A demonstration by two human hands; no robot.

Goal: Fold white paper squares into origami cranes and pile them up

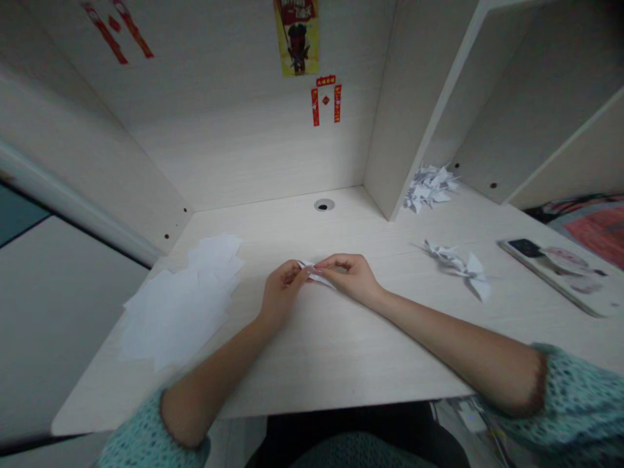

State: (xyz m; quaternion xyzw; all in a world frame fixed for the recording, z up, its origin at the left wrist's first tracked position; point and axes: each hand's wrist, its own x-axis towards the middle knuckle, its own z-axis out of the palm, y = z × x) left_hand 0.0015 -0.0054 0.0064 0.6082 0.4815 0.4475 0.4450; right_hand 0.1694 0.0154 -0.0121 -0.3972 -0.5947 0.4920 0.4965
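Observation:
Between my two hands, over the middle of the desk, is a small folded piece of white paper (pixel 322 280). My left hand (pixel 283 289) pinches its left end, with the thumb and fingers pressed together. From the other side my right hand (pixel 348 276) grips the same paper near its middle, the fingertips almost meeting those of the left. Parts of the paper are hidden behind the fingers. Left of my left hand lies a spread pile of white paper sheets (pixel 180 302). Several folded white paper pieces (pixel 458 263) rest on the desk to the right of my right hand.
A larger heap of folded paper (pixel 431 187) sits at the back right beside an upright panel (pixel 419 97). A phone (pixel 560 273) lies at the right. The desk (pixel 341 364) has a round cable hole (pixel 324 205) near its back wall, and its front edge is by my lap.

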